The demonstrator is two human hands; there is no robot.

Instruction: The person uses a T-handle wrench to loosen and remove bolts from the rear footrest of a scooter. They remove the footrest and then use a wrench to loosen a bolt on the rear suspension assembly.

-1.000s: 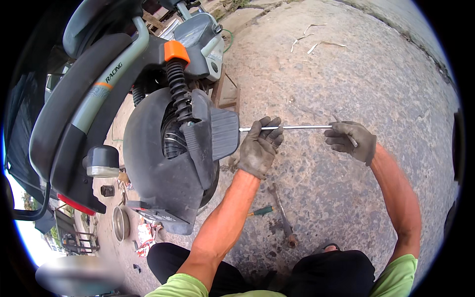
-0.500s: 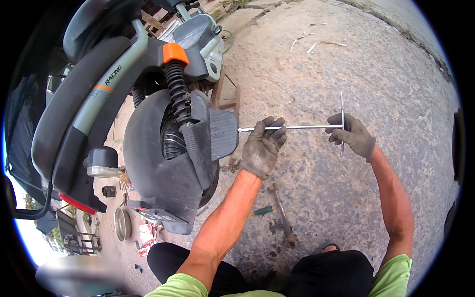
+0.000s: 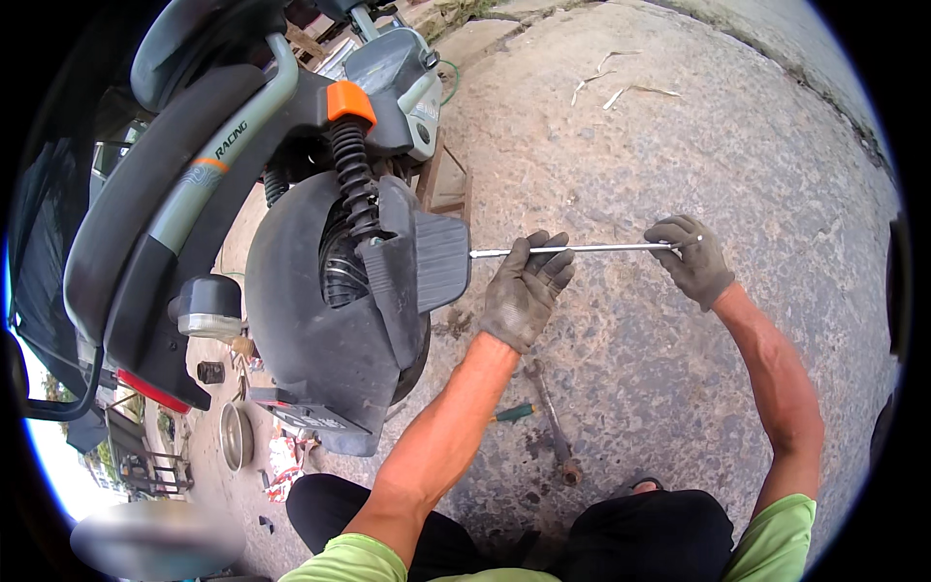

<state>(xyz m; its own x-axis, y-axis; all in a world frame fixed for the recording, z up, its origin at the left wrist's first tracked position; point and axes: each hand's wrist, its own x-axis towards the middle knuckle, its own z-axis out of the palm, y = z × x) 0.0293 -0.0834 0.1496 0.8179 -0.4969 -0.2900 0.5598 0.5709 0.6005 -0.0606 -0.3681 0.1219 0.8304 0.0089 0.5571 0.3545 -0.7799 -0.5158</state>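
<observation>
A long, thin metal T-handle wrench (image 3: 611, 248) lies level across the view. Its left end reaches the edge of a dark plastic cover (image 3: 442, 262) beside the scooter's rear wheel; where it seats is hidden. My gloved left hand (image 3: 524, 299), palm up, steadies the shaft close to that end between thumb and fingers. At the other end, my gloved right hand (image 3: 694, 264) is closed around the crossbar, which mostly hides behind the fingers. Above the cover stands a black coil shock absorber (image 3: 353, 175) with an orange cap (image 3: 349, 102).
The scooter's black rear mudguard (image 3: 291, 281) fills the left. On the concrete below my left hand lie a spanner (image 3: 553, 427) and a green-handled tool (image 3: 514, 413). A metal bowl (image 3: 236, 436) stands behind the scooter. Pale strips (image 3: 640, 92) lie farther off.
My right hand has turned the wrench's crossbar, upright in the picture before and now mostly hidden. That hand sits slightly farther right; my left hand stays on the shaft.
</observation>
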